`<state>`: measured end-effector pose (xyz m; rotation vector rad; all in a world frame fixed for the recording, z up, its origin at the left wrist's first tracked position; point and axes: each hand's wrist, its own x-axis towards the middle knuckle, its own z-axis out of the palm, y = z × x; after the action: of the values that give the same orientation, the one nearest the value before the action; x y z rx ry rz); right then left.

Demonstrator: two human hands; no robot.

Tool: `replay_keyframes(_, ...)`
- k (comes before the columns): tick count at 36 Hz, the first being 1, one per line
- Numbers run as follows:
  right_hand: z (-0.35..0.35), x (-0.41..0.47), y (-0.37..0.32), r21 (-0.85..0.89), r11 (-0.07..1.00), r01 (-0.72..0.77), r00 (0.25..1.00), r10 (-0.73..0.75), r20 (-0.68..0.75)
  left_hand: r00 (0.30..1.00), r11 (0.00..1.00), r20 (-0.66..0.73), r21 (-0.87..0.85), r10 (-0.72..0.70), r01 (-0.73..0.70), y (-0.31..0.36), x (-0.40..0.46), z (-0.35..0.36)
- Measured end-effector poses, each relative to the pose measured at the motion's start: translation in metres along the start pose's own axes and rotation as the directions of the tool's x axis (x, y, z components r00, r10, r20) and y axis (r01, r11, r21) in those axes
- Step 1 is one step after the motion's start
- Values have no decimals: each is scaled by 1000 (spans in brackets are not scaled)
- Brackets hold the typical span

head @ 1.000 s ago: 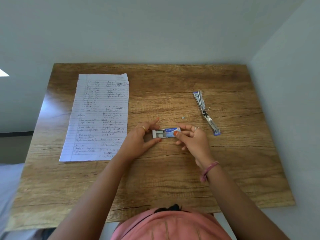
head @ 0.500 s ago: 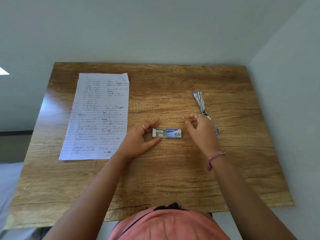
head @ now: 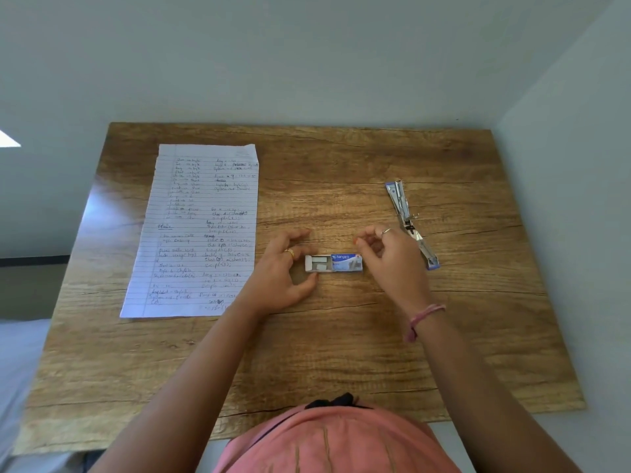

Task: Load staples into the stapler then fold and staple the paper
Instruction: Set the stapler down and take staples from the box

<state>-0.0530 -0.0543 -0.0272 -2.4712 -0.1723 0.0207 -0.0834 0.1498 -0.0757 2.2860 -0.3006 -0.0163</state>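
Staple box (head: pixel 334 263) between spread left hand (head: pixel 280 268) and right hand (head: pixel 389 257), fingertips seemingly pinched.

A left hand (head: pixel 278 273) is steadying an open staple box (head: pixel 334 263) on a wooden table (head: pixel 341 353) while the right hand (head: pixel 392 257) is hovering beside it, fingers curled.

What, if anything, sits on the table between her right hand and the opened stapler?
Nothing visible does. The right hand hovers just right of the staple box, and the stapler lies opened out flat beside it, further right. Only bare wooden table shows around them; the written paper lies far left.
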Motion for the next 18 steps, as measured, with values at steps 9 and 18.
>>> replay_keyframes(9, 17, -7, -27, -227, 974, -3, 976, 53, 211, 999, 998, -51, 60, 17, -14, 7, -1, 3)
replay_keyframes(18, 25, -6, -45, -439, 898, -14, 984, 91, 154, 999, 997, -35, 79, -16, 19, 11, -1, 3)
